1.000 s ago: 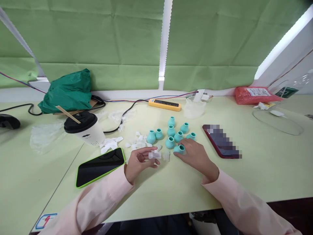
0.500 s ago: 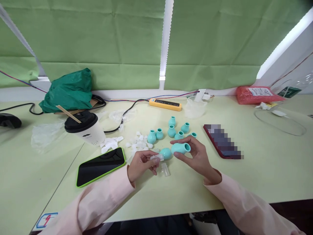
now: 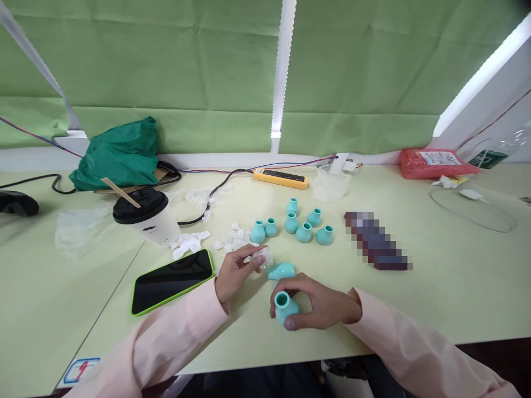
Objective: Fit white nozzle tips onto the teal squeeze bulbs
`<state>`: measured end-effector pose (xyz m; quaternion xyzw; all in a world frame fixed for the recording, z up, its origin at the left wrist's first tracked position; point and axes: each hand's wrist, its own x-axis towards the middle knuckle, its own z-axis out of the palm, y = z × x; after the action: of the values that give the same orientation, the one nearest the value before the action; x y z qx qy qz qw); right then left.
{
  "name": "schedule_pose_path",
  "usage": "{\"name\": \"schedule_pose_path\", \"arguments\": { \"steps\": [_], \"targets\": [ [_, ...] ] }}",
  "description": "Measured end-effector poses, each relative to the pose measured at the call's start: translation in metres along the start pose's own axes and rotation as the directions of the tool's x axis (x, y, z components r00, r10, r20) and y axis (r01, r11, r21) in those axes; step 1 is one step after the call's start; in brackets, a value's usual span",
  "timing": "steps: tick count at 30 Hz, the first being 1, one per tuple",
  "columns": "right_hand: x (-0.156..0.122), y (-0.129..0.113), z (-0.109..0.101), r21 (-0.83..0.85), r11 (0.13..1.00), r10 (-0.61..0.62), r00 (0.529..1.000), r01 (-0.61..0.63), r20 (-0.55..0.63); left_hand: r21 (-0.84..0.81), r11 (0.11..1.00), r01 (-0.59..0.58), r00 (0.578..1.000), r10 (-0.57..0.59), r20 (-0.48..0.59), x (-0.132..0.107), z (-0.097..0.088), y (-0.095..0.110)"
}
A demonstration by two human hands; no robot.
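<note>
Near the table's front edge, my right hand [image 3: 321, 301] is closed around a small turquoise vase [image 3: 284, 307], its round mouth tilted up toward me. My left hand [image 3: 235, 272] pinches a crumpled translucent plastic piece [image 3: 265, 256] between thumb and fingers. Just beyond the right hand lies another turquoise piece [image 3: 282, 270] on its side, partly hidden. Several more turquoise vases [image 3: 304, 233] stand upright in a loose group farther back. Small white scraps [image 3: 236, 237] lie in a pile behind my left hand.
To the left are a green-edged phone [image 3: 172, 282], a lidded paper cup [image 3: 151, 224] with a wooden stick and a green bag [image 3: 118, 157]. A yellow power strip [image 3: 281, 178] sits at the back. A red-edged phone [image 3: 375, 240] lies right, a pink package [image 3: 431, 163] behind it.
My right hand has brought the vase down and toward me, turning its mouth upward. My left hand has shifted slightly up and left with the plastic piece.
</note>
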<state>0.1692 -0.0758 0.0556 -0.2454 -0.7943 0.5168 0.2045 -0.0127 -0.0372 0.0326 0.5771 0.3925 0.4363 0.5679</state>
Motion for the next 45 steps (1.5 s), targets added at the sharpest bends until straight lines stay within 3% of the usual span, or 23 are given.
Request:
{"name": "schedule_pose_path", "arguments": {
  "steps": [4, 9, 12, 17, 22, 27, 30, 35, 41, 43, 45],
  "targets": [
    [0.001, 0.005, 0.007, -0.223, 0.973, -0.064, 0.998, 0.063, 0.002, 0.035, 0.996, -0.086, 0.996, 0.086, 0.013, 0.002, -0.002, 0.002],
    [0.006, 0.016, 0.01, -0.39, 0.921, -0.089, 0.968, -0.01, -0.236, -0.044, 0.997, -0.059, 0.998, 0.058, -0.028, 0.001, -0.002, 0.003],
    [0.011, 0.022, 0.008, -0.385, 0.922, -0.127, 0.91, -0.038, -0.394, -0.143, 0.989, -0.046, 0.999, 0.046, -0.001, -0.001, -0.001, 0.004],
    [0.014, 0.029, 0.012, -0.472, 0.881, -0.34, 0.75, 0.042, -0.567, -0.201, 0.979, 0.025, 0.999, -0.018, 0.041, -0.004, 0.002, 0.005],
    [0.011, 0.027, 0.019, -0.493, 0.87, -0.334, 0.694, -0.034, -0.638, -0.238, 0.971, 0.006, 0.998, -0.019, -0.056, -0.007, 0.004, 0.007],
    [0.012, 0.024, 0.009, -0.497, 0.863, -0.29, 0.719, -0.09, -0.632, -0.234, 0.972, 0.026, 0.999, -0.033, -0.026, -0.011, 0.005, 0.01],
    [0.012, 0.026, 0.003, -0.556, 0.828, -0.321, 0.75, -0.075, -0.578, -0.232, 0.969, 0.083, 0.996, -0.072, 0.057, -0.011, 0.006, 0.013],
    [0.006, 0.031, 0.0, -0.687, 0.724, -0.343, 0.827, -0.07, -0.446, -0.101, 0.985, 0.142, 0.967, -0.116, 0.226, -0.006, -0.002, 0.014],
    [0.004, 0.029, -0.001, -0.811, 0.57, -0.228, 0.922, -0.134, -0.312, 0.01, 0.987, 0.161, 0.944, -0.157, 0.291, -0.001, -0.01, 0.007],
    [0.005, 0.03, 0.0, -0.798, 0.588, -0.221, 0.922, -0.134, -0.317, 0.042, 0.99, 0.133, 0.951, -0.139, 0.274, -0.002, -0.008, 0.007],
    [0.006, 0.03, 0.001, -0.729, 0.674, -0.229, 0.904, -0.12, -0.36, 0.051, 0.996, 0.079, 0.962, -0.089, 0.257, -0.003, -0.006, 0.008]
  ]
}}
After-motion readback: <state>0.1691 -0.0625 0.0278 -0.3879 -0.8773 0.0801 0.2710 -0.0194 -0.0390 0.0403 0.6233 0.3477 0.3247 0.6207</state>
